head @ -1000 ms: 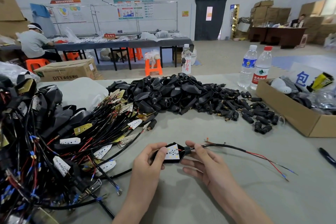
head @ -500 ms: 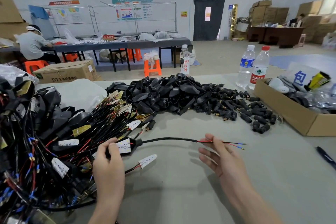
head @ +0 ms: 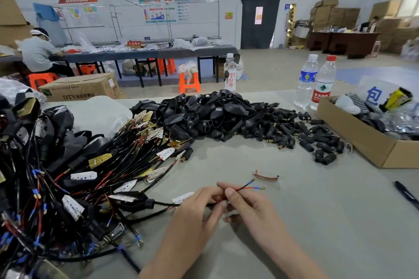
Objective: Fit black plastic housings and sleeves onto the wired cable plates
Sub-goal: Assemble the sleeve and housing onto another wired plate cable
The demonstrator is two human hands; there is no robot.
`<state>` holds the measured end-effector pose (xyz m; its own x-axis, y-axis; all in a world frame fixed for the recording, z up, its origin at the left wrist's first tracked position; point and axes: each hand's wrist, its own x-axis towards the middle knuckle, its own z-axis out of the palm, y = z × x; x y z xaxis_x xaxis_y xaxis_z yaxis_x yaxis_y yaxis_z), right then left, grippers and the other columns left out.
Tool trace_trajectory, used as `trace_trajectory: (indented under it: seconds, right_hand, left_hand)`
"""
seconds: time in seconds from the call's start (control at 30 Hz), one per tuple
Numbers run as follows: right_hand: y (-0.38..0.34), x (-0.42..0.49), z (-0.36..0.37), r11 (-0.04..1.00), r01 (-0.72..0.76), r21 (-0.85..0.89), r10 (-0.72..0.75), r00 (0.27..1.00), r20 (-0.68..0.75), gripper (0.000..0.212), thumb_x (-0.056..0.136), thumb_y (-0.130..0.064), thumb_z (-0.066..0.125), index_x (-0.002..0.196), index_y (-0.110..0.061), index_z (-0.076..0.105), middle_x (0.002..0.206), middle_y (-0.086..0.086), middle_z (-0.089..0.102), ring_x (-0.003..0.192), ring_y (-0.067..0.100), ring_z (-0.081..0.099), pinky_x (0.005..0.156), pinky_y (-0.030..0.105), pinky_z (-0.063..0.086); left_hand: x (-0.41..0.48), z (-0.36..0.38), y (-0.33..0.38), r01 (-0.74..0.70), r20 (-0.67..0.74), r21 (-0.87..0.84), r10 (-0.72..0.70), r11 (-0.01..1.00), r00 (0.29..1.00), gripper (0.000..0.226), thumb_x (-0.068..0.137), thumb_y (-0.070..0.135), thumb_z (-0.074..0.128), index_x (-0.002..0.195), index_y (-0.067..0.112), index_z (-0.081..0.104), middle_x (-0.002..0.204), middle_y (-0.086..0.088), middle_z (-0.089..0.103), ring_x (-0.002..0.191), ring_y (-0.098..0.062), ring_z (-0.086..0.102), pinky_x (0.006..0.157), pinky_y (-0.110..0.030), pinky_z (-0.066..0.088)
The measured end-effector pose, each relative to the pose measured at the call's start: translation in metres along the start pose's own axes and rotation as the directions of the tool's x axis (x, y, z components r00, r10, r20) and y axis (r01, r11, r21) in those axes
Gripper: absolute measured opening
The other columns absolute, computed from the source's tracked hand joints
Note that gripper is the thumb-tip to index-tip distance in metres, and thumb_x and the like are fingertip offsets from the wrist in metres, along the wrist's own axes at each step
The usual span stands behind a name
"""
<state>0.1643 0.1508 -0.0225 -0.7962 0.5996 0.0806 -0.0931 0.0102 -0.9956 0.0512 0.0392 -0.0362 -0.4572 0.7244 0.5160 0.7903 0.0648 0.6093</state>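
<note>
My left hand (head: pixel 199 210) and my right hand (head: pixel 247 208) meet at the table's front middle, both pinching the thin wire end of a cable (head: pixel 243 187); its red and black leads with blue tips stick out to the right. The cable's white plate (head: pixel 182 197) shows just left of my left hand. A fitted black housing on its plate (head: pixel 133 200) lies further left, at the edge of the tangled wired plates (head: pixel 68 176). A heap of black plastic housings (head: pixel 204 113) and small black sleeves (head: pixel 301 133) lies beyond.
An open cardboard box (head: pixel 371 142) of oddments stands at the right, with two water bottles (head: pixel 315 81) behind it. A small red wire scrap (head: pixel 265 176) lies past my hands. A black pen (head: pixel 407 193) rests near the right edge. A white bag (head: pixel 99 113) sits at back left.
My left hand has let go of the fitted housing at the pile and come back to the middle. Both hands now pinch the wire end of another cable.
</note>
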Motion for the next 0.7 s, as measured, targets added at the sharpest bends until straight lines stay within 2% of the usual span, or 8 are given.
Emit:
trace_trajectory:
  seconds: [0.07, 0.13, 0.2, 0.27, 0.4, 0.53, 0.6, 0.7]
  right_hand:
    - [-0.002, -0.003, 0.002, 0.997, 0.045, -0.064, -0.044, 0.999, 0.012, 0.022, 0.094, -0.035, 0.057, 0.102, -0.031, 0.077, 0.105, -0.011, 0.074, 0.079, 0.007, 0.066, 0.068, 0.025, 0.056]
    - [-0.004, -0.004, 0.002, 0.979, 0.089, -0.186, -0.087, 0.996, 0.019, 0.021, 0.093, -0.037, 0.059, 0.108, -0.044, 0.073, 0.099, -0.016, 0.074, 0.080, 0.003, 0.066, 0.071, 0.026, 0.056]
    - [-0.003, -0.004, 0.001, 0.931, 0.127, -0.341, -0.130, 0.991, 0.013, 0.026, 0.097, -0.029, 0.061, 0.110, -0.050, 0.069, 0.100, -0.018, 0.071, 0.085, 0.003, 0.065, 0.076, 0.024, 0.054]
    - [-0.003, -0.004, 0.001, 0.909, 0.135, -0.395, -0.150, 0.989, -0.008, 0.030, 0.098, -0.022, 0.061, 0.112, -0.048, 0.066, 0.101, -0.015, 0.070, 0.088, 0.003, 0.064, 0.077, 0.019, 0.051]
    - [-0.006, 0.000, 0.001, 0.911, 0.121, -0.394, -0.164, 0.983, -0.077, 0.027, 0.099, -0.022, 0.057, 0.109, -0.045, 0.066, 0.101, -0.020, 0.069, 0.094, -0.001, 0.062, 0.077, 0.012, 0.047]
    - [-0.016, 0.020, 0.006, 0.854, 0.131, -0.503, -0.189, 0.980, -0.066, 0.023, 0.100, -0.028, 0.052, 0.113, -0.043, 0.064, 0.107, -0.027, 0.065, 0.099, -0.011, 0.057, 0.077, 0.003, 0.040]
    - [-0.020, 0.041, 0.013, 0.809, 0.133, -0.572, -0.197, 0.979, -0.052, 0.023, 0.101, -0.028, 0.050, 0.116, -0.041, 0.063, 0.108, -0.026, 0.063, 0.096, -0.013, 0.056, 0.078, 0.005, 0.040]
    - [-0.022, 0.083, 0.027, 0.751, 0.083, -0.655, -0.151, 0.987, -0.047, 0.028, 0.100, -0.025, 0.047, 0.123, -0.032, 0.061, 0.109, -0.017, 0.064, 0.091, -0.002, 0.058, 0.082, 0.021, 0.043]
  left_hand:
    - [0.000, -0.001, 0.000, 0.015, -0.026, -0.009, -0.015, 1.000, 1.000, 0.014, 0.091, 0.042, 0.056, 0.103, 0.036, 0.057, 0.084, 0.025, 0.062, 0.077, 0.003, 0.060, 0.072, -0.027, 0.050]
    - [0.001, -0.002, 0.001, 0.046, -0.073, -0.046, -0.049, 0.998, 0.996, 0.006, 0.094, 0.032, 0.062, 0.097, 0.036, 0.060, 0.075, 0.022, 0.060, 0.067, -0.003, 0.057, 0.064, -0.022, 0.046]
    - [0.003, -0.004, 0.001, 0.179, -0.094, -0.203, -0.201, 0.963, 0.975, 0.011, 0.096, 0.027, 0.063, 0.094, 0.038, 0.062, 0.070, 0.013, 0.063, 0.063, -0.009, 0.059, 0.060, -0.019, 0.045]
    - [0.006, -0.008, 0.000, 0.292, -0.062, -0.409, -0.346, 0.865, 0.936, 0.009, 0.098, 0.026, 0.061, 0.090, 0.030, 0.062, 0.068, 0.004, 0.064, 0.061, -0.011, 0.060, 0.058, -0.020, 0.045]
    - [0.011, -0.014, -0.002, 0.314, -0.044, -0.659, -0.451, 0.684, 0.891, 0.017, 0.101, 0.015, 0.055, 0.088, 0.004, 0.057, 0.073, -0.003, 0.063, 0.058, -0.018, 0.055, 0.050, -0.022, 0.042]
    - [0.015, -0.023, -0.004, 0.314, -0.015, -0.795, -0.535, 0.518, 0.845, 0.017, 0.101, 0.018, 0.052, 0.087, 0.008, 0.054, 0.069, -0.004, 0.057, 0.051, -0.015, 0.047, 0.046, -0.022, 0.037]
    - [0.017, -0.025, -0.004, 0.318, -0.013, -0.814, -0.562, 0.486, 0.827, 0.018, 0.102, 0.021, 0.051, 0.087, 0.011, 0.054, 0.065, -0.002, 0.053, 0.047, -0.013, 0.043, 0.045, -0.022, 0.033]
    - [0.017, -0.023, -0.002, 0.316, -0.077, -0.773, -0.576, 0.550, 0.814, 0.021, 0.102, 0.021, 0.051, 0.084, 0.014, 0.057, 0.059, 0.001, 0.043, 0.047, -0.010, 0.034, 0.043, -0.021, 0.029]
